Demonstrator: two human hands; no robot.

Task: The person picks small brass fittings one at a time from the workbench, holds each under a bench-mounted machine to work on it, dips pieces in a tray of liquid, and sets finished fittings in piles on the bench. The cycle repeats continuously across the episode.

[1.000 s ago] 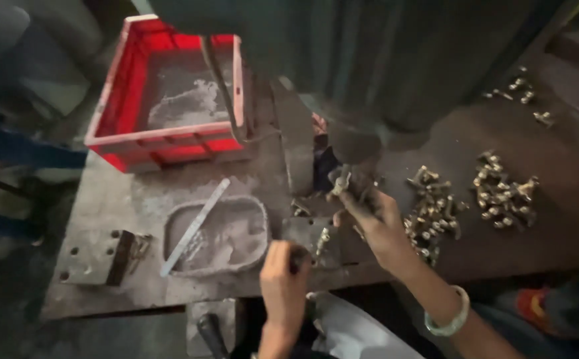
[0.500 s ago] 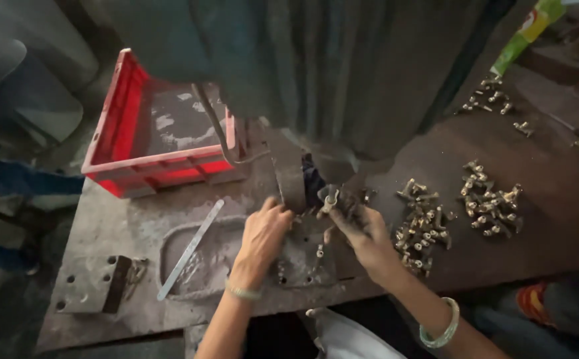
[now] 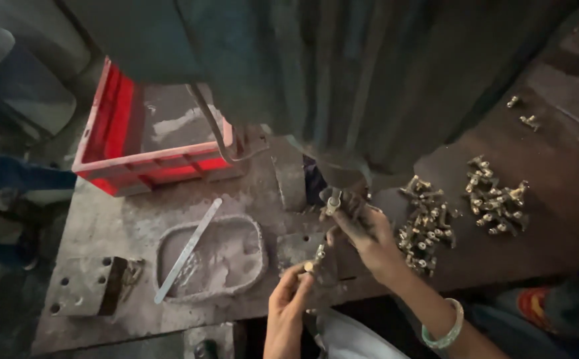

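Half a second before, the left hand (image 3: 288, 300) had been up at the machine beside the right; it had since dropped to the lower middle of the frame, near the bench (image 3: 103, 219) edge. That suggested one piece was out of the machine and another was being loaded. The left hand's grip was pinched together on a small brass fitting (image 3: 315, 258), thumb and forefinger closed around its lower end, just in front of the dark metal block (image 3: 296, 244). The right hand (image 3: 364, 229) was at centre frame, under the machine's dark nose, its fingers closed round a second brass fitting (image 3: 331, 203) held upright there. The heap of brass fittings (image 3: 429, 223) lay just to the right of that hand. The red crate (image 3: 150, 166) sat at upper left, the grey tray (image 3: 213, 256) with its flat metal strip (image 3: 188, 249) below it.
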